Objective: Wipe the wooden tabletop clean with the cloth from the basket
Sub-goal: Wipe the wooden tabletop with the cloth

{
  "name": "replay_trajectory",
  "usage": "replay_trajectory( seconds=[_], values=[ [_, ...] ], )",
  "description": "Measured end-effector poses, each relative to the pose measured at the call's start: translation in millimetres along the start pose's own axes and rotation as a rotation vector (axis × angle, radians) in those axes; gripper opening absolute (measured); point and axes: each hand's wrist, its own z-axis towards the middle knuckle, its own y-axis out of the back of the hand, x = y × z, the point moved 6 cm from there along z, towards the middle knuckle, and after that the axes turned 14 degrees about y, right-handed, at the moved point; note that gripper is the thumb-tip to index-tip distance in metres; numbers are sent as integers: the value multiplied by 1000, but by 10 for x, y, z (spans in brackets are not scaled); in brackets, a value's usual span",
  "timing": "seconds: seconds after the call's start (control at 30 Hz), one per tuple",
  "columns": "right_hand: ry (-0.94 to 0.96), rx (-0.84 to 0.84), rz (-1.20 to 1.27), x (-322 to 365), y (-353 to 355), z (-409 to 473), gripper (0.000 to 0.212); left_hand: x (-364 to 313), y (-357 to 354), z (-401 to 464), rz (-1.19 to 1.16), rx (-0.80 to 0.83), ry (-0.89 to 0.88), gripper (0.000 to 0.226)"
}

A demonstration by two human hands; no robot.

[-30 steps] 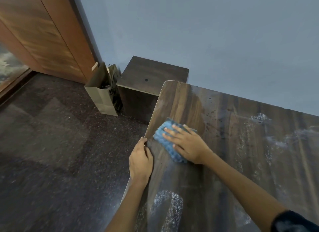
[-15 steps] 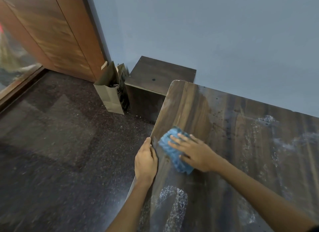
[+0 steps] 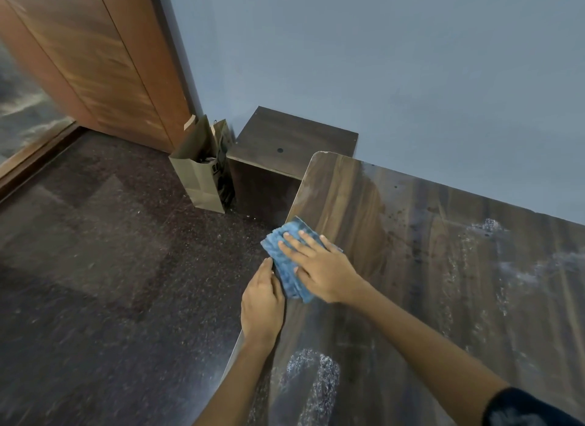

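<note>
nearest the camera, the wooden tabletop runs off the bottom and right of the view, dark grain streaked with pale dusty smears, one curly white patch low by the left forearm and more haze out to the right. a dark sleeve pokes in at the bottom right corner, cut off.

up at the table's left edge, the left hand sits on the rim, fingers curled over the side; how tightly it holds, i can't tell, the fingertips are hidden below the edge. just beside it, touching, the right hand lies flat and spread, palm down, pressing the blue cloth onto the tabletop. the cloth is folded, lumpy in texture, and its far corner hangs a little past the table's edge. most of its middle is hidden under the palm.

below and left, the dark speckled floor, blurred.

further on, a low dark wooden cabinet stands against the wall, partly hidden behind the table's far corner. a brown paper bag stands just beside it, open-topped, contents too dark to make out. behind that, a reddish wooden door, and the plain blue-grey wall fills the back.
</note>
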Motion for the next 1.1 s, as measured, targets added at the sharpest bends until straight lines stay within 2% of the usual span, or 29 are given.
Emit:
replay_trajectory(
  seconds=[0.07,0.13,0.23,0.3,0.37,0.47,0.53,0.6,0.67,0.77,0.87,0.97,1.1],
  values=[
    [-60,-25,-31,-249,81,85,62,-12,-3,12,15,-11,2,38],
    [-197,-68,-55,-620,239,252,59,-20,-17,9,30,-10,-5,39],
    [-418,-89,3,-1150,448,585,53,-29,-23,14,31,-11,-11,40],
    [-481,-62,46,-1306,521,810,55,-20,-22,34,9,-16,-5,40],
    [-445,-42,27,-1282,510,936,57,-31,-16,56,-21,-27,-2,39],
    [-207,-59,-56,-913,386,799,60,-42,-3,109,-82,-63,22,33],
    [-58,-101,-27,-573,246,521,55,-53,12,187,-153,-95,67,25],
    [-63,-131,-4,-508,202,321,58,-101,-2,287,-199,-115,94,21],
    [-184,-168,-8,-805,288,352,58,-169,-53,370,-226,-109,96,22],
    [-468,-213,-32,-1468,505,591,53,-229,-103,408,-258,-105,106,23],
    [-623,-168,59,-1836,636,918,56,-203,-116,411,-288,-109,113,23],
    [-561,-101,52,-1817,681,1115,57,-187,-105,414,-295,-120,114,22],
    [-207,-67,-68,-1376,580,872,54,-197,-116,424,-284,-136,93,20]
  ],
)
